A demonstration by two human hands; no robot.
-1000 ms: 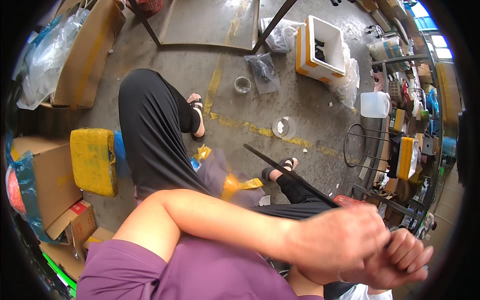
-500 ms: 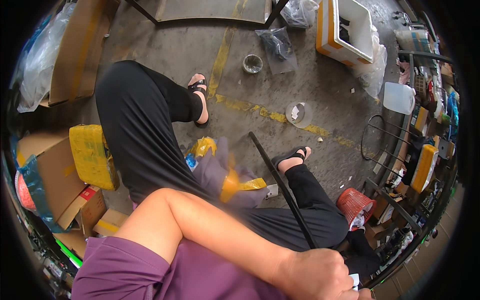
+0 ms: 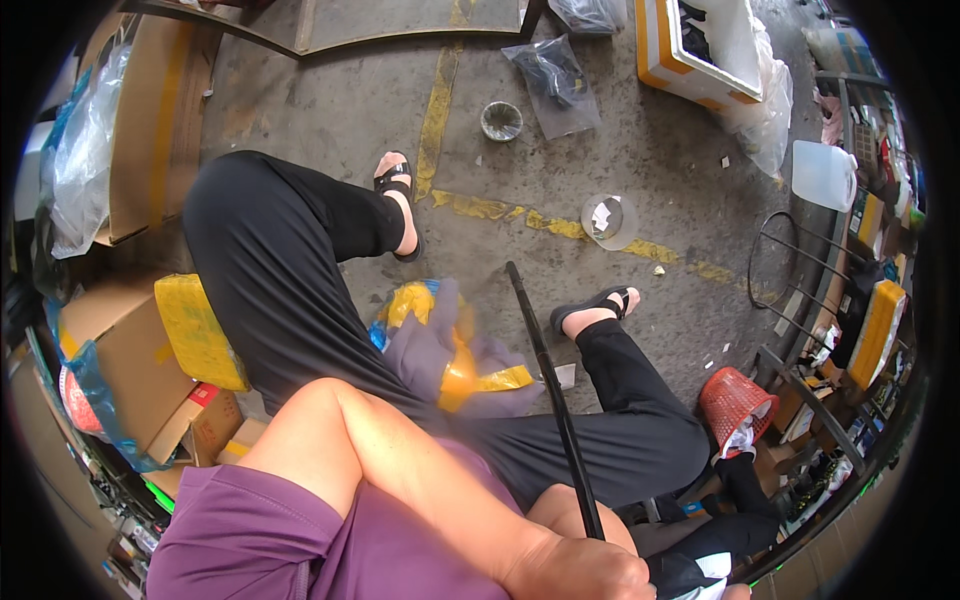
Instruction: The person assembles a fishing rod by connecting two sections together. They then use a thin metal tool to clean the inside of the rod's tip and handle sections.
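My left forearm reaches across my purple shirt (image 3: 270,530). At the lower edge, my left hand (image 3: 585,572) is closed in a fist around a long, thin black pole (image 3: 553,385). This pole slants from between my feet up over my thigh, and its near end is hidden by the fist. A piece of bare skin, apparently my right arm, shows behind the pole; the fingers of my right hand are hidden. Between my legs lies a crumpled grey bundle (image 3: 425,345) with yellow tape (image 3: 459,370) on it.
Cardboard boxes (image 3: 125,325) and a yellow-taped package (image 3: 200,335) stand on my left. A red basket (image 3: 735,405) and crowded shelving are on the right. Across the floor lie a clear tub (image 3: 609,222), a plastic bag (image 3: 557,88) and a white foam box (image 3: 655,45).
My left fist has moved left and slightly down, and the pole's near end has swung left with it. Bare skin now shows behind the pole. The view has shifted slightly.
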